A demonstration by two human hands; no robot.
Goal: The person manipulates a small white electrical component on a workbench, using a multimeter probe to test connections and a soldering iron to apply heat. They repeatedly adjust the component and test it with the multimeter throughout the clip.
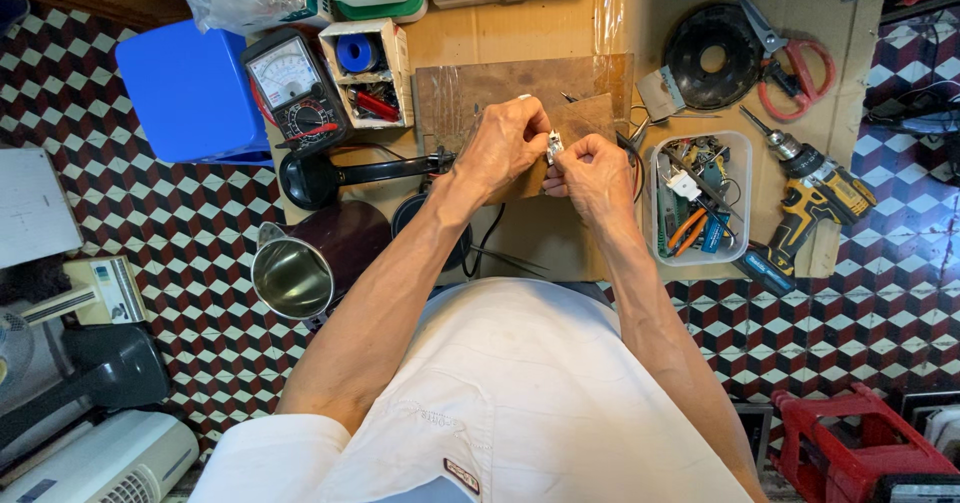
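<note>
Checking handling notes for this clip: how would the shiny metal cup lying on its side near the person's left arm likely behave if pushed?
The metal cup lies on its side with its round open mouth facing the camera, so a nudge would probably make it roll. It looks thin-walled and empty, so likely light for its size. Its polished surface may be slippery to the fingers. It sits near the edge of the low table, so it might roll off.

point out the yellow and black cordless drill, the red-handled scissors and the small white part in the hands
yellow and black cordless drill (pixel 818 198), head view, on its body
red-handled scissors (pixel 800 75), head view, on a handle loop
small white part (pixel 553 146), head view, between both hands' fingertips
</note>
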